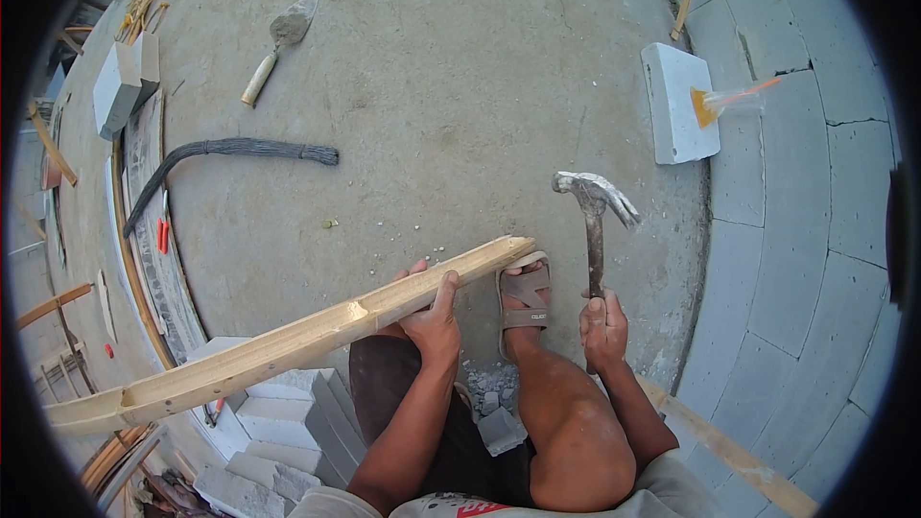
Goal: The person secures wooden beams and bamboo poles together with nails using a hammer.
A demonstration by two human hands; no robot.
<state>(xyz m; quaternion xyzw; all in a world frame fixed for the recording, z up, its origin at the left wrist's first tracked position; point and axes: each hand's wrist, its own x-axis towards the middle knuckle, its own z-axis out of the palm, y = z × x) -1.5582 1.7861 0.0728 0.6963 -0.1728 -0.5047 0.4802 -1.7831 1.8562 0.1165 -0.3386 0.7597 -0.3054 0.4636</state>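
Head view: one wooden beam (288, 343) crosses from eight o'clock to centre, its long axis aimed at two, the left grip (435, 328) wrapped around it. The right grip (604, 331) clasps one hammer (595, 230), head toward twelve. Floor (451, 67) stretches wide toward twelve, edged by the block wall (791, 221) at three; one trowel (290, 29) lies at eleven, one dark bundle (240, 146) at ten.

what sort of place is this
Most likely a building site: a wall of large pale-grey blocks stands at the right, a pointed metal trowel with a pale handle lies on the bare grey concrete floor.
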